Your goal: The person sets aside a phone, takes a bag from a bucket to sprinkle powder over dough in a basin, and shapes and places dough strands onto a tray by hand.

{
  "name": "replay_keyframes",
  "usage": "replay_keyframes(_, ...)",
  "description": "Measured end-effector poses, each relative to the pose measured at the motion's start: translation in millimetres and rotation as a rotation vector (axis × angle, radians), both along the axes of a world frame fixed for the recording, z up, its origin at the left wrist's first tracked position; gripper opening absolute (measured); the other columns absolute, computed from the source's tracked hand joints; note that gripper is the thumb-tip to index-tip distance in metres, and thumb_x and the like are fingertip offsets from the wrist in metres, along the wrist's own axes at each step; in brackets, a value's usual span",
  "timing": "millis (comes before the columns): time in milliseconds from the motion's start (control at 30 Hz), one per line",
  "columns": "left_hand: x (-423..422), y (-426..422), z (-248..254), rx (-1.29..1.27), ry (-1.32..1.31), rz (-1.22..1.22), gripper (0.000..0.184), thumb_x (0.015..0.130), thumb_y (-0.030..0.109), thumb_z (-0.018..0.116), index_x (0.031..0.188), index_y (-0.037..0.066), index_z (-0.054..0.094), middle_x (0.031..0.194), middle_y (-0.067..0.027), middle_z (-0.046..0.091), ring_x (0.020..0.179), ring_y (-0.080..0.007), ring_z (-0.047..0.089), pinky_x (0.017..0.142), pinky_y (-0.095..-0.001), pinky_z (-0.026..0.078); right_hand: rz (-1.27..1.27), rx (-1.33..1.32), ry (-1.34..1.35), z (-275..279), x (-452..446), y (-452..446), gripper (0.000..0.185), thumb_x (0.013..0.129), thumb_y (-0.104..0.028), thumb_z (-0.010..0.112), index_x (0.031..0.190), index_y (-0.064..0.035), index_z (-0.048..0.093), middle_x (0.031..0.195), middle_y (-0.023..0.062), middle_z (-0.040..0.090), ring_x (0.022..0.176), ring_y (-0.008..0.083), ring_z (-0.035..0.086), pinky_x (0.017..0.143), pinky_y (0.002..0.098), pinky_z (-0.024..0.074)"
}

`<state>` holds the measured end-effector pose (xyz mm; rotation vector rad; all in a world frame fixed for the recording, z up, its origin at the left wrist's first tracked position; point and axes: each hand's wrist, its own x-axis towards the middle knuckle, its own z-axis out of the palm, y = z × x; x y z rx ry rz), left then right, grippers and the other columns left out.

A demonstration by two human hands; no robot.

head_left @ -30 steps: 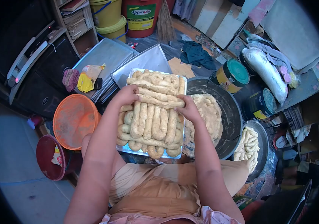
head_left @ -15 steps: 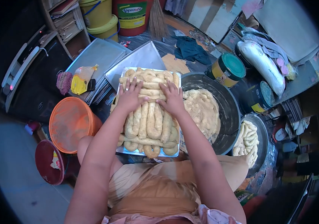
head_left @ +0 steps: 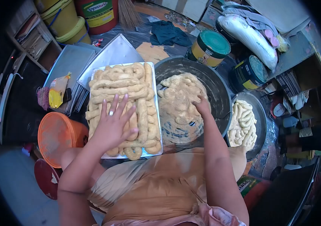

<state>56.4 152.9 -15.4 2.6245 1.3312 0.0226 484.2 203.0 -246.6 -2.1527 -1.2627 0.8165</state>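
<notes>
Dough ropes (head_left: pixel 121 83), dusted with crumbs, lie in stacked rows on a metal tray (head_left: pixel 158 128) in front of me. Over the lower middle of these ropes is my left hand (head_left: pixel 114 122), fingers spread, a ring on one finger, holding nothing. To the right of the tray stands a large dark basin (head_left: pixel 220 94) with a heap of crumb-coated dough (head_left: pixel 181 94) in it. At the right side of this heap, my right hand (head_left: pixel 201 105) reaches in with its fingers bent at the dough; whether they grip any of it is unclear.
A smaller basin (head_left: pixel 262 126) with pale dough strips (head_left: pixel 243 122) stands at the right. An orange bucket (head_left: pixel 57 137) and a maroon one (head_left: pixel 44 179) are at the left. Empty trays (head_left: pixel 111 56) lie behind the loaded tray; lidded green buckets (head_left: pixel 211 43) stand behind the large basin.
My right hand has left the ropes on the tray and moved right into the large basin. My left hand has moved down over the ropes. The view has shifted to the right.
</notes>
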Motion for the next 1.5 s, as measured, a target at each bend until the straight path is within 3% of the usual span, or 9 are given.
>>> replay_keyframes(133,10.6,-9.9,-13.3,-0.091,0.016,-0.063,0.068,0.087,0.050,0.056,0.143,0.015,0.039,0.156,-0.0180,0.016,0.144,-0.0399,0.008,0.114,-0.0585,0.001,-0.269,-0.165,0.163,-111.6,66.1,-50.5,0.058,0.071,-0.023,0.073,0.122,-0.0006,0.058,0.120,0.0242,0.060,0.114,0.0341,0.058,0.099,0.0370,0.0431)
replay_keyframes(167,14.1,-7.1,-19.4,-0.101,0.021,-0.058,0.069,0.087,0.050,0.056,0.143,0.014,0.039,0.155,-0.0182,0.016,0.144,-0.0399,0.008,0.114,-0.0585,0.001,-0.292,-0.258,0.137,-157.1,80.5,-58.3,0.057,0.076,-0.015,0.073,0.127,0.0007,0.053,0.121,0.0206,0.060,0.110,0.0294,0.059,0.092,0.0371,0.0457)
replay_keyframes(467,28.1,14.5,-64.2,-0.243,0.124,-0.146,0.072,0.086,0.055,0.054,0.143,0.013,0.040,0.154,-0.0185,0.020,0.143,-0.0396,0.013,0.113,-0.0598,0.004,-0.087,-0.066,-0.151,-163.0,45.3,-0.6,0.054,0.071,-0.013,0.066,0.123,-0.0028,0.055,0.122,0.0240,0.054,0.113,0.0386,0.054,0.098,0.0406,0.0436)
replay_keyframes(633,26.5,21.7,-76.2,-0.359,0.111,-0.161,0.076,0.084,0.056,0.056,0.142,0.009,0.039,0.153,-0.0221,0.020,0.143,-0.0425,0.012,0.113,-0.0596,0.002,0.100,-0.067,-0.372,-163.7,64.5,77.9,0.055,0.078,-0.009,0.053,0.133,-0.0107,0.050,0.138,0.0157,0.045,0.127,0.0334,0.043,0.103,0.0439,0.0388)
replay_keyframes(933,18.0,30.3,-87.5,-0.400,0.095,-0.207,0.075,0.083,0.057,0.058,0.140,0.012,0.042,0.152,-0.0220,0.023,0.142,-0.0429,0.016,0.111,-0.0630,0.006,-0.135,-0.176,-0.262,-160.2,70.1,161.8,0.069,0.083,-0.008,0.050,0.148,-0.0184,0.029,0.156,0.0093,0.022,0.142,0.0281,0.023,0.112,0.0499,0.0235)
replay_keyframes(1133,10.6,32.2,-89.6,-0.428,0.088,-0.213,0.073,0.082,0.058,0.059,0.141,0.017,0.043,0.152,-0.0194,0.025,0.142,-0.0399,0.020,0.112,-0.0614,0.008,-0.155,-0.188,-0.348,-158.5,64.7,198.2,0.066,0.081,-0.015,0.060,0.144,-0.0211,0.038,0.144,0.0079,0.039,0.134,0.0291,0.035,0.107,0.0495,0.0299)
replay_keyframes(1333,9.4,35.0,-88.5,-0.447,0.097,-0.216,0.071,0.082,0.058,0.059,0.141,0.020,0.044,0.152,-0.0164,0.028,0.142,-0.0374,0.022,0.112,-0.0596,0.010,0.062,-0.236,-0.550,-134.4,51.4,200.2,0.041,0.075,-0.018,0.067,0.116,-0.0159,0.060,0.132,0.0074,0.049,0.127,0.0280,0.042,0.102,0.0461,0.0336)
replay_keyframes(1433,10.0,37.0,-87.2,-0.461,0.078,-0.234,0.072,0.082,0.056,0.060,0.140,0.016,0.044,0.151,-0.0194,0.027,0.142,-0.0402,0.021,0.112,-0.0603,0.009,0.271,-0.038,-0.452,-161.2,64.8,194.1,0.032,0.074,-0.018,0.067,0.105,-0.0110,0.059,0.116,0.0113,0.058,0.116,0.0307,0.052,0.096,0.0438,0.0399)
replay_keyframes(1500,11.6,38.3,-84.4,-0.457,0.073,-0.237,0.073,0.082,0.056,0.061,0.140,0.016,0.044,0.151,-0.0189,0.027,0.142,-0.0400,0.021,0.112,-0.0606,0.009,0.190,-0.058,-0.217,-157.6,70.9,193.2,0.027,0.075,-0.017,0.064,0.100,-0.0087,0.057,0.103,0.0137,0.061,0.105,0.0311,0.058,0.090,0.0405,0.0440)
